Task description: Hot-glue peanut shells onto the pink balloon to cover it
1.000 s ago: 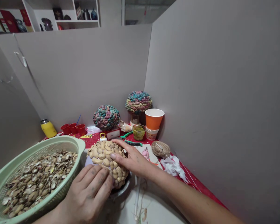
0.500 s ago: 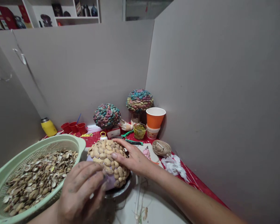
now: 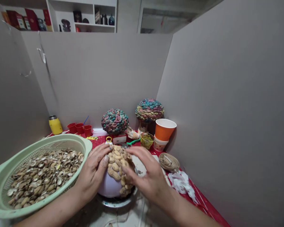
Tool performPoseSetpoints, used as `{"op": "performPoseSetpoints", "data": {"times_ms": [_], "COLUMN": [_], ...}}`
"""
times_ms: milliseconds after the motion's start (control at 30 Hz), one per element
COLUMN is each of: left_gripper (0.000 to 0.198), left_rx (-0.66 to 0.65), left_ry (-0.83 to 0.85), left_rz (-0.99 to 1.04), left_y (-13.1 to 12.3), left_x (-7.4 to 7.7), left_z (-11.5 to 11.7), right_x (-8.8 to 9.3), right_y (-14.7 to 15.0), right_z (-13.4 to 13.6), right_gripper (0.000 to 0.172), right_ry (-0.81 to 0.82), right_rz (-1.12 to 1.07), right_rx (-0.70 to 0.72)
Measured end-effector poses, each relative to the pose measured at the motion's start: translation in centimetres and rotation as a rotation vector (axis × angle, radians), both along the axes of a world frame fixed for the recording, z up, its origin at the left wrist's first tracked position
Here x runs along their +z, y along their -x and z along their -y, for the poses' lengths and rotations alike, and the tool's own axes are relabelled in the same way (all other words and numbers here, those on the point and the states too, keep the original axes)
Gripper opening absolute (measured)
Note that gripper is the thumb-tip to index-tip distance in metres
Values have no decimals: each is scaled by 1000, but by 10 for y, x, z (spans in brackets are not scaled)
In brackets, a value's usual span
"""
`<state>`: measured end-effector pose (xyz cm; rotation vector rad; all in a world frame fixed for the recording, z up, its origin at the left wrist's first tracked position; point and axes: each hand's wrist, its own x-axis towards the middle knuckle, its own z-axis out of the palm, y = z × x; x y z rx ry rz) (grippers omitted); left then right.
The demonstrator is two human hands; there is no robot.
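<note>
A lilac rounded form point(image 3: 109, 185), partly covered with peanut shells point(image 3: 115, 162), rests in a round metal dish point(image 3: 117, 204) in front of me. Its near left side is bare and smooth. From the left, my left hand point(image 3: 92, 171) cups it, fingers over the top and thumb along the shells. My right hand point(image 3: 148, 173) grips the opposite side, its thumb pressing on the shells and its fingers curving over the far edge. Beside my left forearm stands a green colander point(image 3: 87, 143) heaped with loose peanut shells point(image 3: 47, 176).
Two coloured shell-covered domes point(image 3: 115, 121) stand at the back. To their right are an orange paper cup point(image 3: 165, 130), a glass of yellowish stuff point(image 3: 146, 141), a twine roll point(image 3: 169, 161) and crumpled tissue point(image 3: 182, 183). Red cups point(image 3: 79, 128) and a yellow bottle point(image 3: 55, 125) are back left. Grey panels point(image 3: 104, 69) enclose the table.
My left hand has moved from in front of the form up onto its left side. The form has turned, showing more bare lilac surface. My right hand stays on it. The view has shifted.
</note>
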<state>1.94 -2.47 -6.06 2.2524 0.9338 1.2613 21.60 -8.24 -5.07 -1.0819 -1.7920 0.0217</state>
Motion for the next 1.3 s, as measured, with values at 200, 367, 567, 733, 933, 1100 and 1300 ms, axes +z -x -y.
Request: {"op": "performPoseSetpoints", "data": {"times_ms": [200,367,567,733,933,1100,1300], "left_gripper": [31,31,30,29,28,28,27], "left_rx": [-21,-10,1,2,-15,-17,-27], "left_ry": [-12,-30,-73,-106,-127,-129,-126], "left_rz": [17,2,-3,-15,-19,-31,-44], "left_y": [1,0,1,1,1,-1,0], "left_x": [-4,-5,-8,-9,-7,-5,-5], "left_z": [-1,-1,-1,-3,-2,-1,0], "right_x": [-1,-10,-14,-11,-13,-15,-15], "right_y": [23,26,24,24,24,25,25], "right_z": [23,14,12,17,18,17,17], "right_gripper": [19,18,19,20,16,16,16], "right_ry": [-345,-399,-393,-335,-273,-242,-234], "right_rz": [331,410,443,443,439,422,388], "right_rx": [56,-3,3,-31,-31,-36,-29]}}
